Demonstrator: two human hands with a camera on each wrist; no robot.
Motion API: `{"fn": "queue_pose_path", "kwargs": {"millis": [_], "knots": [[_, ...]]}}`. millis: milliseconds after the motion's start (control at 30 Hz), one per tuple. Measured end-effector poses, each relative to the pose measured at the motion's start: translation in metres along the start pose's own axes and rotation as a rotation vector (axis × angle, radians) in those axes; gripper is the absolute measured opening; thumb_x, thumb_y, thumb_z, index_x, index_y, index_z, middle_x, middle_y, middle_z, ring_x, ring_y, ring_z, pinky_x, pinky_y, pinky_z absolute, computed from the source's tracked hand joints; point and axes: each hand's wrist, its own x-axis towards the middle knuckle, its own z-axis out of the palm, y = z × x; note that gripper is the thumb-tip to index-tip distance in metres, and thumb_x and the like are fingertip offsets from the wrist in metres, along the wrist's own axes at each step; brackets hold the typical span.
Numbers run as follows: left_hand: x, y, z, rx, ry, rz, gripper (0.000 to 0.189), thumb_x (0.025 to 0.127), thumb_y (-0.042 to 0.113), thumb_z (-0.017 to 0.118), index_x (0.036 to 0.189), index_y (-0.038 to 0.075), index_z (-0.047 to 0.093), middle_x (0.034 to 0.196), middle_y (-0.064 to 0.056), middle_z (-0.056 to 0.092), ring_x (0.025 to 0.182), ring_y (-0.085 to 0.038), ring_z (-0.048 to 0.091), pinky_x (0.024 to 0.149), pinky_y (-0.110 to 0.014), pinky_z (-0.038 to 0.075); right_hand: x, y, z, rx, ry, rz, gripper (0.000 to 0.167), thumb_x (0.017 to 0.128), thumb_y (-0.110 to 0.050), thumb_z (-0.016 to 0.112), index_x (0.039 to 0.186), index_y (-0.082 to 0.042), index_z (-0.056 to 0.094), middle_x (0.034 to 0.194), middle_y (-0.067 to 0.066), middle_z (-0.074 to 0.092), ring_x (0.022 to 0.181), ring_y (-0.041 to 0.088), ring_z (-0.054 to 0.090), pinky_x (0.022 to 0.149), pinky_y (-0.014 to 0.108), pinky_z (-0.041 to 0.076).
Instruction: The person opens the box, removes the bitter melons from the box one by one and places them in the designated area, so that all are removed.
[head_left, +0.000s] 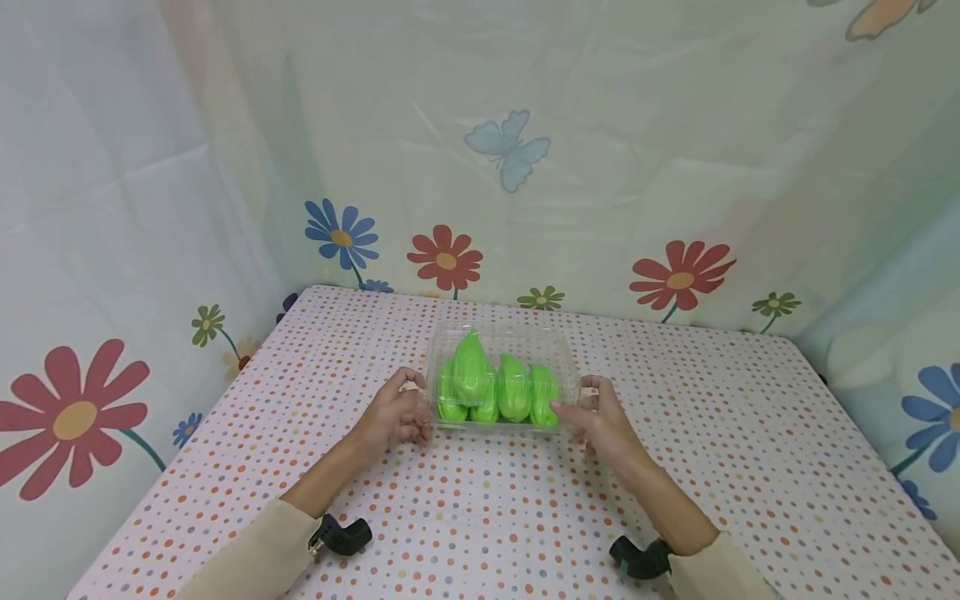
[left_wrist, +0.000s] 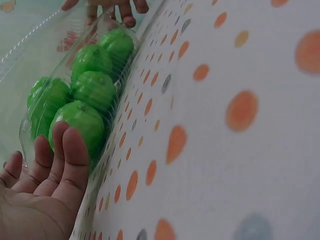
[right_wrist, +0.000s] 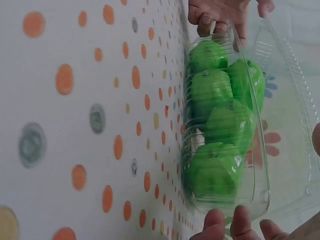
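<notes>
A clear plastic clamshell box [head_left: 491, 427] sits on the table between both hands. Several bright green, ribbed, pointed fruit-like pieces [head_left: 514, 388] lie inside it. One [head_left: 470, 367] rises above the others. In the right wrist view the clear lid [right_wrist: 295, 172] stands tilted away from the base. My left hand [head_left: 393, 412] holds the box's left end; its fingers lie against that end in the left wrist view. At the opposite end, my right hand [head_left: 607, 425] holds the near right corner, with its thumb at the front. The plastic partly hides the contact on both sides.
A dotted cloth [head_left: 487, 517] covers the table. Behind it hangs a pale backdrop [head_left: 600, 108] printed with flowers and butterflies, and more printed cloth encloses both sides. Dark wrist mounts [head_left: 341, 535] are worn over the light sleeves.
</notes>
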Motion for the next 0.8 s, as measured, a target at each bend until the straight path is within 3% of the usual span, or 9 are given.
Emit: {"fn": "queue_pose_path", "kwargs": {"millis": [67,167,300,400,533,667,800], "knots": [[0.002,0.001,-0.004,-0.014,-0.003,-0.012,0.039,0.092,0.01,0.043,0.128,0.004,0.033,0.086,-0.012,0.055,0.073,-0.032,0.063,0.069,-0.044,0.058,0.001,-0.002,-0.001,-0.03,-0.009,-0.008,0.085,0.097,-0.038,0.062,0.159,-0.012,0.01,0.135,0.023,0.042,0.094,0.031,0.054,0.061,0.037,0.05],[0.005,0.0,-0.007,-0.022,0.022,-0.022,0.044,0.092,0.007,0.045,0.134,0.004,0.031,0.088,-0.011,0.055,0.074,-0.032,0.062,0.07,-0.045,0.058,0.001,-0.002,-0.003,-0.046,-0.018,-0.05,0.09,0.098,-0.04,0.061,0.163,-0.019,0.003,0.153,0.027,0.027,0.123,0.043,0.045,0.084,0.053,0.052],[0.01,-0.001,-0.007,-0.005,0.117,-0.032,0.052,0.093,0.005,0.05,0.142,0.008,0.034,0.092,-0.013,0.059,0.072,-0.028,0.064,0.07,-0.044,0.058,0.003,-0.002,-0.003,-0.056,-0.004,-0.155,0.087,0.099,-0.038,0.061,0.165,-0.027,0.004,0.165,0.022,0.013,0.147,0.049,0.02,0.106,0.075,0.028],[0.016,0.0,-0.005,0.024,0.197,-0.039,0.055,0.093,0.004,0.055,0.145,0.01,0.04,0.096,-0.016,0.063,0.07,-0.024,0.066,0.067,-0.039,0.058,0.006,-0.004,-0.003,-0.053,0.01,-0.227,0.081,0.099,-0.036,0.059,0.164,-0.029,0.012,0.169,0.016,0.01,0.152,0.047,0.008,0.109,0.079,0.014],[0.023,0.003,-0.003,0.073,0.272,-0.056,0.054,0.094,0.007,0.058,0.147,0.011,0.045,0.103,-0.017,0.065,0.073,-0.021,0.066,0.065,-0.033,0.056,0.01,-0.008,-0.005,-0.024,0.018,-0.288,0.073,0.101,-0.032,0.057,0.164,-0.025,0.02,0.17,0.007,0.012,0.155,0.04,0.006,0.113,0.076,0.007],[0.032,0.005,-0.002,0.099,0.321,-0.068,0.056,0.094,0.01,0.06,0.149,0.011,0.046,0.105,-0.015,0.064,0.073,-0.019,0.067,0.065,-0.032,0.057,0.015,-0.015,-0.007,-0.014,0.027,-0.332,0.068,0.103,-0.031,0.055,0.163,-0.02,0.024,0.17,0.006,0.015,0.155,0.04,0.008,0.114,0.075,0.008],[0.042,0.005,-0.003,0.067,0.339,-0.077,0.058,0.095,0.01,0.06,0.151,0.008,0.044,0.107,-0.013,0.061,0.072,-0.018,0.066,0.067,-0.033,0.058,0.018,-0.022,-0.008,-0.005,0.04,-0.368,0.064,0.104,-0.03,0.053,0.161,-0.018,0.028,0.169,0.007,0.02,0.154,0.041,0.012,0.114,0.075,0.012]]}}
